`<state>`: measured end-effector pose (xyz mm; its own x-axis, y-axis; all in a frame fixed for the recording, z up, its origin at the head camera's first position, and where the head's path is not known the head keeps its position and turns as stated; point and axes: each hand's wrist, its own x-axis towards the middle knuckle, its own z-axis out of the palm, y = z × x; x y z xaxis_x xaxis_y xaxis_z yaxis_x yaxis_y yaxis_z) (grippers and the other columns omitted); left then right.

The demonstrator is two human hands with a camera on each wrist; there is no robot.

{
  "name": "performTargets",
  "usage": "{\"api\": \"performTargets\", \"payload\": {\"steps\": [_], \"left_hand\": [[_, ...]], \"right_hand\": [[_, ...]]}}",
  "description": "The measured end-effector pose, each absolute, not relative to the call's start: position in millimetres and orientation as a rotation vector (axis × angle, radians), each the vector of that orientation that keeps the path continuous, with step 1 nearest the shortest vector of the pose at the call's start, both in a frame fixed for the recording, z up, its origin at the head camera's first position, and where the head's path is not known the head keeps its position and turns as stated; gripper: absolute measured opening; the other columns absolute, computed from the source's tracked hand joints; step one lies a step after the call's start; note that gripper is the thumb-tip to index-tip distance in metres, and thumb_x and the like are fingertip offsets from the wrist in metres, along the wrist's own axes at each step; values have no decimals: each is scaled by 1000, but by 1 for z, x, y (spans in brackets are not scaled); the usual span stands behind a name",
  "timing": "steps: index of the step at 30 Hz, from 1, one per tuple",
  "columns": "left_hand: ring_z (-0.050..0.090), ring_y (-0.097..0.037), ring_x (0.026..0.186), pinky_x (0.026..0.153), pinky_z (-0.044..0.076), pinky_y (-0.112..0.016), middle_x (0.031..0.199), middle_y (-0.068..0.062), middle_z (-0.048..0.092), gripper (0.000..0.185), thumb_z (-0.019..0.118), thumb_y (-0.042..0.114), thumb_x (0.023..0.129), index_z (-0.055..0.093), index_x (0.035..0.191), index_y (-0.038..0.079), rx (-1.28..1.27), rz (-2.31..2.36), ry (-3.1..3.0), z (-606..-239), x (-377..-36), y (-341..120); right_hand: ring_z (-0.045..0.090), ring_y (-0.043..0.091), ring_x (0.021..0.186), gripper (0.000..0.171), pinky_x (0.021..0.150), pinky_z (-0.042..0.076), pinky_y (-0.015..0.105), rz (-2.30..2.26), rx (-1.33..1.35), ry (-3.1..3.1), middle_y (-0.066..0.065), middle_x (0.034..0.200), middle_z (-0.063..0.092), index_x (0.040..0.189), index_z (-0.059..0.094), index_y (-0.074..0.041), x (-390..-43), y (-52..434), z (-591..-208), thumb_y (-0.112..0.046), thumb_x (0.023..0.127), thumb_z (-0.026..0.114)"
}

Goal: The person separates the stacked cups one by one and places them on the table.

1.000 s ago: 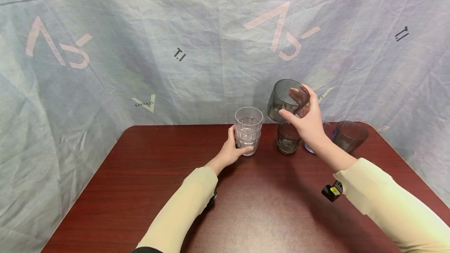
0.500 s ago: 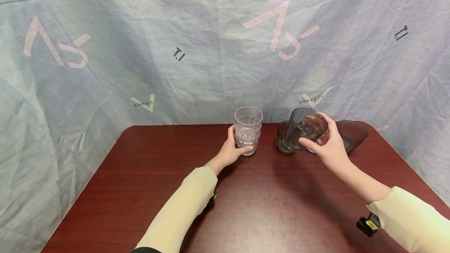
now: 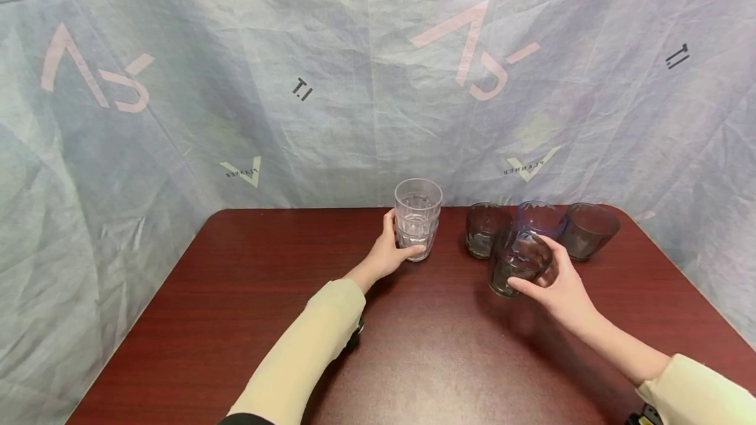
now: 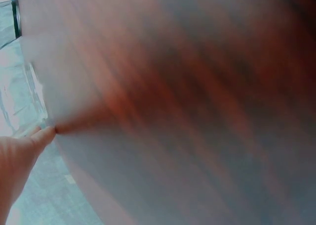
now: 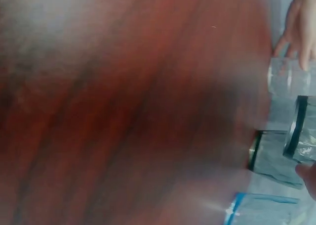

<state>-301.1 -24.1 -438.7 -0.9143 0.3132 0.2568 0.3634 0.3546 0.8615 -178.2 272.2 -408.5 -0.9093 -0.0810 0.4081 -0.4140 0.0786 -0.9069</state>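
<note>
Smoky tumbler, tilted, pinched at the rim by the right hand just above the table near three other cups — a slip knocks them; left hand wraps the clear stack.

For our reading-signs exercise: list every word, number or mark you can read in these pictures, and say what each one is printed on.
"PLANNER", mirrored, under a pale V mark: on the wrinkled blue-grey fabric backdrop, printed at left and at right.
"1.1", small, black and tilted: same backdrop, left of centre.
"11", black and tilted: backdrop, upper right.
Large pink angular logos: shapes only, no readable letters.
Clear and smoky glass tumblers, dark red wooden table: no text visible.
</note>
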Motion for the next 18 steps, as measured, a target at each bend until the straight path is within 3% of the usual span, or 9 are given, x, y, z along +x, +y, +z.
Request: {"api": "performTargets", "payload": {"steps": [18], "left_hand": [[43, -28, 130, 106, 34, -42, 143, -19, 42, 92, 80, 18, 83, 13, 147, 15, -591, -1635, -2578, -442, -305, -22]], "right_hand": [[53, -4, 106, 82, 79, 45, 11, 1654, 353, -2375, 23, 131, 42, 140, 21, 4, -189, 270, -431, 9, 79, 76]]}}
